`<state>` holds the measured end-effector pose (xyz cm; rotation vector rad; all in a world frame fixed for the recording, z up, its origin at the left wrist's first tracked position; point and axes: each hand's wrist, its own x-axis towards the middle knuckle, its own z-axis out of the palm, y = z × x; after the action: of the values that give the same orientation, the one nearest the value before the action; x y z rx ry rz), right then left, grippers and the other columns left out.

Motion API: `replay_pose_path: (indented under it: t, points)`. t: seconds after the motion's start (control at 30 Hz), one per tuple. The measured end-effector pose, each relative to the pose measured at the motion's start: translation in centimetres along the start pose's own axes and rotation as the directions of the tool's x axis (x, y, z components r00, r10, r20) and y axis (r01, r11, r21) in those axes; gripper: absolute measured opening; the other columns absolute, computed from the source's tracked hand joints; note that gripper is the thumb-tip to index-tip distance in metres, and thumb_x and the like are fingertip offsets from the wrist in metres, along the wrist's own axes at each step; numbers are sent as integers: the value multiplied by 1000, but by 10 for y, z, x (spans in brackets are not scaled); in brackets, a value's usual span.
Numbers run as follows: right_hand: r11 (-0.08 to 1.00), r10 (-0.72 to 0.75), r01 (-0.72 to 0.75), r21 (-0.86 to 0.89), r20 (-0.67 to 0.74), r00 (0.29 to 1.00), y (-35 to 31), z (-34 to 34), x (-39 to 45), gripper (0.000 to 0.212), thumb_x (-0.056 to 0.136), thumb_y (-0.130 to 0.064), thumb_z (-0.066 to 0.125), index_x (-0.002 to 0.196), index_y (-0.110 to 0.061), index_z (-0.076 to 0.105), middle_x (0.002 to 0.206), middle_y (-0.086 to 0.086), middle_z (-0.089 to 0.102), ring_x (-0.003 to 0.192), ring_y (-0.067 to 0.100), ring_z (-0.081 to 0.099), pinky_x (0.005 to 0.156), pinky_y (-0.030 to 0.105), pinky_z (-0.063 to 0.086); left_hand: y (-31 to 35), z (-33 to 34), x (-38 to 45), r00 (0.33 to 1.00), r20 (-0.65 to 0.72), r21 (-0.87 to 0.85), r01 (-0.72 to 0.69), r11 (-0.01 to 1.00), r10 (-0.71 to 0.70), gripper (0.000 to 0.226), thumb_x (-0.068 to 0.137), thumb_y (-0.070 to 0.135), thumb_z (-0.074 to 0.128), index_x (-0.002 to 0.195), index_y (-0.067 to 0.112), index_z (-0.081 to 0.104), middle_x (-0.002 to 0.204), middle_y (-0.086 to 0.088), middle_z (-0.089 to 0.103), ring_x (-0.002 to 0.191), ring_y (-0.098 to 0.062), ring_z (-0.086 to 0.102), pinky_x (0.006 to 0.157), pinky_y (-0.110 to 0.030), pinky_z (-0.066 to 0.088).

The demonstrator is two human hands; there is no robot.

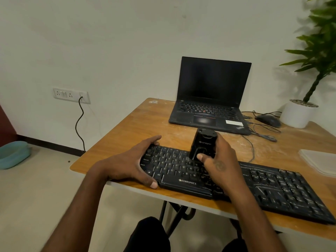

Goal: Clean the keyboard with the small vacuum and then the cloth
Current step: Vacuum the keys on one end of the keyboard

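Running the small vacuum over the letter keys, the person appears to be in the middle of the first half of the job. The right hand is gripping the little black vacuum, its fingers curled round the far and right sides of the body and the thumb pressing on the near face; the vacuum is standing upright with its lower end down on the keys just ahead of the thumb tip. The left hand is steadying the keyboard, clasping its left end, with the fingers hooking over the far edge and the thumb lying along the near edge beside the space bar.

The keyboard is lying slantwise along the near edge of the wooden table, stretching away to the right of both hands. Pale dust is showing on the keys to the right of the right hand, on the number pad most of all, so by my judgement much of the vacuuming is still to do; the keys between the two hands are looking somewhat cleaner, though blur makes that uncertain.

A pale folded thing, probably the cloth, is lying on the table well to the right of the right-hand fingers, untouched, so the wiping step is not yet begun. Beyond the fingertips a laptop is sitting open with a dark screen.
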<state>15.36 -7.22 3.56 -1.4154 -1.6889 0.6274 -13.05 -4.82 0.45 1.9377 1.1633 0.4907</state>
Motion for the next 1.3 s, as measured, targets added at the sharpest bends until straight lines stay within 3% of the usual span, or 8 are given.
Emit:
replay_pose_path:
  t: [0.3,0.4,0.5,0.6,0.83,1.03,1.13,1.3]
  points:
    - [991,-102,107,-78,63,993,-25,50,12,60,86,-9,71,136,-29,46,113,-1,67,92,13,58,62,20,44,2,1,-1,1000,1,-2,10,1000,-10,132,67,31,99,156,64,8,154,28,28,136,6,41,105,-17,46]
    - [991,-94,100,-87,71,993,-21,37,13,61,86,-7,72,136,-32,46,108,-6,65,91,10,58,61,16,40,4,1,-1,1000,0,4,13,1000,-13,131,68,31,99,156,64,7,154,27,27,136,6,40,106,-18,45]
    - [993,-44,48,-106,40,998,-7,13,6,60,87,-4,71,135,-31,47,101,-12,61,77,-4,53,57,12,37,3,0,-1,1000,1,7,5,1000,-5,131,68,32,99,156,64,8,157,25,27,139,1,39,112,-25,45]
    - [994,-37,38,-101,12,999,-4,7,2,56,87,-4,71,132,-27,49,99,-13,62,84,-1,58,59,14,39,2,0,-2,1000,-5,5,2,1000,-2,131,66,37,100,154,66,8,158,24,27,141,-2,39,116,-33,45]
    - [988,-117,124,-90,76,990,-24,44,12,58,85,-9,70,134,-30,47,110,-3,68,89,12,59,60,15,40,3,1,-1,1000,5,3,7,1000,-7,130,67,36,99,154,67,7,154,28,27,137,3,40,107,-20,45]
    - [1000,-28,27,8,74,997,-10,-1,-10,54,88,-6,70,130,-33,48,98,-22,57,86,-5,55,63,15,42,1,0,-1,1000,7,9,-4,1000,4,130,69,33,98,156,64,7,154,28,26,136,4,39,106,-20,45]
    - [1000,-11,11,-14,23,1000,-5,-9,-17,50,88,-6,71,125,-30,49,97,-24,56,89,-2,55,66,16,41,-1,0,-1,1000,10,-12,-1,1000,1,130,66,36,99,155,65,9,154,28,27,135,5,41,104,-18,46]
    - [997,-50,53,-62,54,997,-21,24,-15,50,86,-7,72,125,-27,49,107,-11,66,94,8,62,61,15,42,-1,1,-1,1000,14,-21,-6,1000,6,129,66,34,99,152,69,10,155,27,27,134,4,43,99,-16,49]
